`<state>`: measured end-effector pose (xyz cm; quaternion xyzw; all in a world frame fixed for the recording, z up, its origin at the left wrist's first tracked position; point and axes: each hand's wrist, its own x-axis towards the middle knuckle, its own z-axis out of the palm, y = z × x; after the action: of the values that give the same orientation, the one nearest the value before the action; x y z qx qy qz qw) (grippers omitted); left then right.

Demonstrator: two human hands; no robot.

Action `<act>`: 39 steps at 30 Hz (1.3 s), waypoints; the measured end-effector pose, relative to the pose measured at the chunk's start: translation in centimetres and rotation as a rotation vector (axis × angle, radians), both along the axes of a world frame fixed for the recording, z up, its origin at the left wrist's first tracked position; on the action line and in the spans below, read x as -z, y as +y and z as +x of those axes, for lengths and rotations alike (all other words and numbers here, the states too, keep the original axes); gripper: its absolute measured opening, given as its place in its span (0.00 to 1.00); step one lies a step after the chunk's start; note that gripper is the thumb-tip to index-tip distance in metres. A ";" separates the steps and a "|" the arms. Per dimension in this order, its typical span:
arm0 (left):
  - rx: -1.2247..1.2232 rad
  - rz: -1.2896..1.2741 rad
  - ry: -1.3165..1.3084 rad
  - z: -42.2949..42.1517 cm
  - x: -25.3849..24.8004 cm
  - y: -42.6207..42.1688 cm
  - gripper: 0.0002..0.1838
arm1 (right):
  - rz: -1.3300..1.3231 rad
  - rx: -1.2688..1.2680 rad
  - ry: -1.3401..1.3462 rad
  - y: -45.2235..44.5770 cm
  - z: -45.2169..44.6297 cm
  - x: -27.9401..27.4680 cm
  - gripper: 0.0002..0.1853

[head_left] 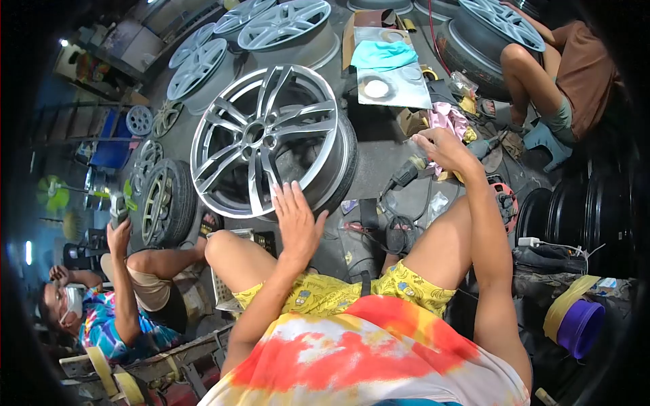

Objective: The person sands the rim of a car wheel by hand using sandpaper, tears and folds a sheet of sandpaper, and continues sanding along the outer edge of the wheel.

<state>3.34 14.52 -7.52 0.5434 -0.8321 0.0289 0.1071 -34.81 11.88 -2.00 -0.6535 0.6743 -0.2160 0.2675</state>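
- Head view: the left hand (296, 227) has its fingers spread and extended at the near edge of the big silver wheel (256, 122); it grips nothing, and whether the fingertips touch the rim cannot be told.
- The silver wheel is tilted in front of the person, left of centre, with a black tyre (349, 159) beneath it.
- The right hand (443, 145) is held over the clutter at right, thumb and fingers drawn close together; whether something small is pinched there cannot be told.
- Near it are a pink cloth (452, 120) and a black-handled tool (406, 173).
- Beyond, a turquoise cloth (384, 56) lies on a pale board (399, 95).
- At left, a masked co-worker (128, 311) holds up a small green-bladed fan (119, 205); at right, another person (588, 81) sits beside a grey wheel (504, 24).
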 end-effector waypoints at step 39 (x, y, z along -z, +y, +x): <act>0.157 0.021 0.354 -10.5 1.5 -6.7 0.44 | 0.016 -0.027 0.067 -2.1 0.9 0.5 0.19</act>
<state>-7.12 7.82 -9.05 0.4748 -0.8403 -0.0841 0.2478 -33.89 9.77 -2.45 -0.6673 0.6756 -0.1850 0.2532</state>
